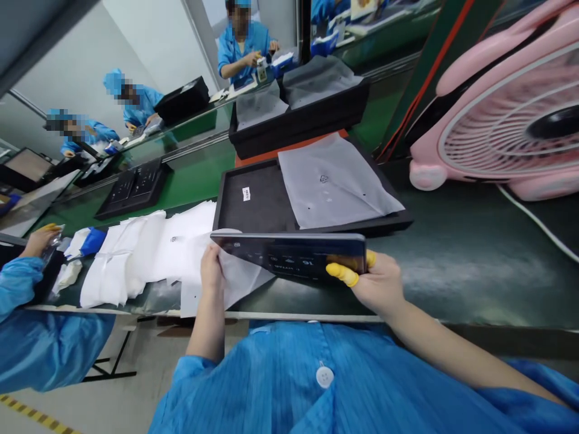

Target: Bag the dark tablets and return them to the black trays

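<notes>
The tablet [284,258] at the centre of the frame has a dark, glossy, glass-like face and a smooth edge with a metallic sheen. The yellow finger cots [344,275] at its right end look like thin, smooth rubber. Just above, the tray [260,211] is matt black and foam-like, its label [246,193] papery; the sleeve [328,181] across it is matt, translucent plastic film. The white sheets [145,253] at left are thin, matt and creased. The bench [443,283] at right is smooth with a soft sheen. Upper right, the fan [474,66] is smooth pink plastic with a ribbed grille. The smock [253,386] at the bottom is finely striped blue cloth, its button [324,377] smooth, plastic-looking.
</notes>
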A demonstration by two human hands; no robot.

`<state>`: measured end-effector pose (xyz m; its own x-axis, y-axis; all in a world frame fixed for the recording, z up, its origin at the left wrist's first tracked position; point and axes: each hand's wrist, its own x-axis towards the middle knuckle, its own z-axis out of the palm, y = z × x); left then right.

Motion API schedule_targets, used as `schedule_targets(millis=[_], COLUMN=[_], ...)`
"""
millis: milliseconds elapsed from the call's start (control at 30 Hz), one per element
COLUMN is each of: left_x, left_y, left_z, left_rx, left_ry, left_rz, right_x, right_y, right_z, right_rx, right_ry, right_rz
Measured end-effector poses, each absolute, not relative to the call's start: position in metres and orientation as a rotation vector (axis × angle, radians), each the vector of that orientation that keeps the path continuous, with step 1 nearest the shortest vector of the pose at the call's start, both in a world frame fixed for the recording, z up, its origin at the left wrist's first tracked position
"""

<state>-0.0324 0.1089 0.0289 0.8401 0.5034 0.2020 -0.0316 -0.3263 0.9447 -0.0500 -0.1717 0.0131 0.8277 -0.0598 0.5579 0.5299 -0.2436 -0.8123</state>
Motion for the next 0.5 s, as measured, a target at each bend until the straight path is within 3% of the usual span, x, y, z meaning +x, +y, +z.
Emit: schedule_targets(millis=[167,300,500], left_x=[-0.056,-0.074,-0.067], left_y=[0.093,0.059,0.061], left_z=[0.081,0.081,0.074], left_rx=[1.933,2.425,2.601], left_ry=[-0.14,-0.525,-0.563], left_rz=[0.823,0.559,0.022], right_x=[-0.046,-0.032,-0.002], right_y=[-0.148,-0.129,-0.117], right_z=[0.005,-0.007,-0.009], right_rx=[-1.721,-1.543,-1.187], right_ry=[-0.437,-0.244,0.118], right_rz=[-0.487,-0.338,-0.212])
